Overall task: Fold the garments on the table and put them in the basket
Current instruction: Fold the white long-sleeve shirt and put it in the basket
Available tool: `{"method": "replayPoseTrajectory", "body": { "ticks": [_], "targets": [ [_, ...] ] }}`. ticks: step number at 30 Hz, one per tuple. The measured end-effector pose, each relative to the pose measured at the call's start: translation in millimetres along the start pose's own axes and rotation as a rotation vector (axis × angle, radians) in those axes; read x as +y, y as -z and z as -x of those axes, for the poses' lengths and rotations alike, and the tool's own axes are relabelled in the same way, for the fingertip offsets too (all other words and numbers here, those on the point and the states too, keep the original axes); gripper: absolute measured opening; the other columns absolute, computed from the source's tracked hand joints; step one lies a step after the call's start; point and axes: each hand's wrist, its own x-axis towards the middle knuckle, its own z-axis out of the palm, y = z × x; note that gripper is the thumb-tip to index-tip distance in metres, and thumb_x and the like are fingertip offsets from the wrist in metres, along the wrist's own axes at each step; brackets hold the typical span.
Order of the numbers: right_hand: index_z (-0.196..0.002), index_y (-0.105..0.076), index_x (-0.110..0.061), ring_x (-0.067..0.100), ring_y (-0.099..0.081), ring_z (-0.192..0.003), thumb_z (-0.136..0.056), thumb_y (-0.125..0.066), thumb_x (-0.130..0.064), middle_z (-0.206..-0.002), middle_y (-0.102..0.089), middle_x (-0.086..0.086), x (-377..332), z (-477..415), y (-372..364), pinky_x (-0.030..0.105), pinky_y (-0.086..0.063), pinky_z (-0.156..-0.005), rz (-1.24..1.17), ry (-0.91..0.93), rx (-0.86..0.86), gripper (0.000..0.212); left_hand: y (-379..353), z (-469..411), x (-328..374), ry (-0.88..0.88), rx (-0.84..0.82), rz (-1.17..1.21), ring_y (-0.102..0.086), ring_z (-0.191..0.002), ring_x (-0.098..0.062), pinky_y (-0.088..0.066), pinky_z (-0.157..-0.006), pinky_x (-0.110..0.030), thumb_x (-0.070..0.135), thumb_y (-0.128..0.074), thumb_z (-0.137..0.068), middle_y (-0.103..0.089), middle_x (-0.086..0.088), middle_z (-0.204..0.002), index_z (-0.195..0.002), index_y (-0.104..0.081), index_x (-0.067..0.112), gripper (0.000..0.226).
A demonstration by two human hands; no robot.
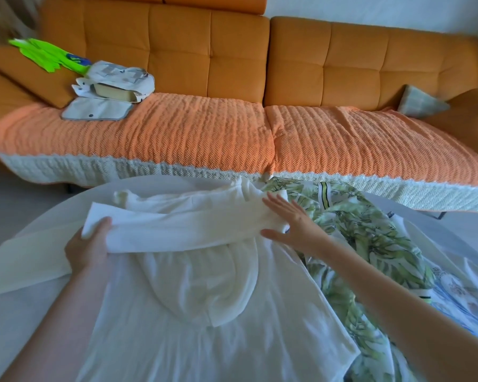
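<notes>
A white hooded garment [193, 307] lies spread on the round white table [25, 326], its hood in the middle. One long white sleeve [182, 227] is laid straight across it from left to right. My left hand [87, 248] grips the cuff end of that sleeve, thumb on top. My right hand [293, 221] presses flat on the sleeve's other end, fingers straight. A green leaf-print garment [364, 238] lies crumpled to the right, partly under the white one. No basket is in view.
An orange sofa [204, 51] with a ribbed orange throw [177, 133] stands right behind the table. On its left seat lie a pale fabric pouch stack [113, 86] and a bright green item [47, 55]. A light floral cloth [458, 293] lies at the table's right edge.
</notes>
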Motion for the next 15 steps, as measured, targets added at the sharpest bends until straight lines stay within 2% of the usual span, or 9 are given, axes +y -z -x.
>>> {"method": "replayPoseTrajectory", "body": {
  "ticks": [3, 5, 6, 7, 8, 10, 13, 14, 15],
  "targets": [
    [-0.146, -0.028, -0.027, 0.014, -0.03, -0.139, -0.088, -0.059, -0.036, -0.155, -0.017, -0.009, 9, 6, -1, 0.045, -0.02, -0.116, -0.015, -0.134, 0.033, 0.066, 6, -5, 0, 0.016, -0.027, -0.002, -0.056, -0.083, -0.018, -0.045, -0.06, -0.026, 0.015, -0.066, -0.085, -0.057, -0.008, -0.101, -0.121, -0.058, 0.001, 0.039],
    [-0.144, -0.034, -0.027, 0.01, -0.057, -0.109, -0.089, -0.058, -0.021, -0.155, -0.02, -0.01, 4, 6, -7, 0.045, -0.031, -0.11, -0.055, -0.222, 0.09, 0.061, 4, -6, 0, 0.039, -0.056, -0.02, -0.057, -0.08, -0.018, -0.044, -0.06, -0.025, 0.015, -0.065, -0.086, -0.06, -0.005, -0.091, -0.119, -0.059, 0.005, 0.036],
    [-0.144, -0.033, -0.028, 0.005, -0.059, -0.088, -0.087, -0.057, -0.016, -0.155, -0.019, -0.011, 1, 5, -11, 0.046, -0.036, -0.107, -0.074, -0.27, 0.135, 0.063, 3, -7, 2, 0.039, -0.052, -0.027, -0.056, -0.075, -0.015, -0.044, -0.059, -0.024, 0.015, -0.064, -0.086, -0.059, -0.001, -0.084, -0.118, -0.06, 0.007, 0.033],
    [-0.145, -0.032, -0.029, 0.003, -0.058, -0.08, -0.085, -0.055, -0.01, -0.155, -0.018, -0.011, -1, 2, -15, 0.047, -0.04, -0.103, -0.103, -0.321, 0.184, 0.066, 2, -8, 3, 0.051, -0.05, -0.016, -0.055, -0.072, -0.012, -0.045, -0.06, -0.024, 0.014, -0.063, -0.087, -0.056, 0.003, -0.079, -0.115, -0.061, 0.007, 0.029],
    [-0.144, -0.032, -0.03, 0.007, -0.06, -0.088, -0.082, -0.052, -0.003, -0.155, -0.018, -0.012, -1, -1, -19, 0.049, -0.044, -0.099, -0.146, -0.369, 0.236, 0.071, 1, -10, 6, 0.075, -0.05, 0.01, -0.056, -0.075, -0.013, -0.048, -0.064, -0.025, 0.014, -0.063, -0.087, -0.056, 0.005, -0.078, -0.11, -0.063, 0.009, 0.023],
    [-0.142, -0.035, -0.031, 0.021, -0.049, -0.124, -0.075, -0.042, 0.01, -0.154, -0.021, -0.014, -2, -4, -21, 0.051, -0.045, -0.097, -0.213, -0.39, 0.34, 0.079, 3, -15, 10, 0.115, -0.029, 0.078, -0.058, -0.082, -0.014, -0.052, -0.077, -0.031, 0.013, -0.064, -0.087, -0.057, 0.006, -0.08, -0.109, -0.062, 0.011, 0.022],
    [-0.145, -0.031, -0.031, 0.016, -0.033, -0.137, -0.072, -0.031, 0.02, -0.153, -0.019, -0.018, -7, -6, -17, 0.039, -0.046, -0.098, -0.095, -0.3, 0.352, 0.089, 11, -25, 12, 0.11, 0.01, 0.089, -0.059, -0.087, -0.015, -0.05, -0.089, -0.035, 0.012, -0.063, -0.088, -0.056, 0.006, -0.081, -0.121, -0.057, 0.01, 0.034],
    [-0.146, -0.028, -0.03, 0.013, -0.028, -0.138, -0.075, -0.03, 0.021, -0.153, -0.016, -0.017, -7, -5, -17, 0.031, -0.039, -0.105, -0.011, -0.262, 0.297, 0.087, 14, -26, 10, 0.11, 0.02, 0.071, -0.059, -0.087, -0.018, -0.052, -0.087, -0.034, 0.012, -0.063, -0.088, -0.055, 0.005, -0.08, -0.122, -0.056, 0.008, 0.035],
    [-0.147, -0.027, -0.027, 0.01, -0.019, -0.14, -0.081, -0.03, 0.02, -0.153, -0.015, -0.016, -6, -4, -19, 0.025, -0.022, -0.111, 0.078, -0.206, 0.226, 0.081, 16, -26, 7, 0.109, 0.028, 0.041, -0.059, -0.081, -0.018, -0.055, -0.079, -0.03, 0.011, -0.062, -0.088, -0.054, 0.004, -0.078, -0.124, -0.056, 0.006, 0.037]
  ]
}}
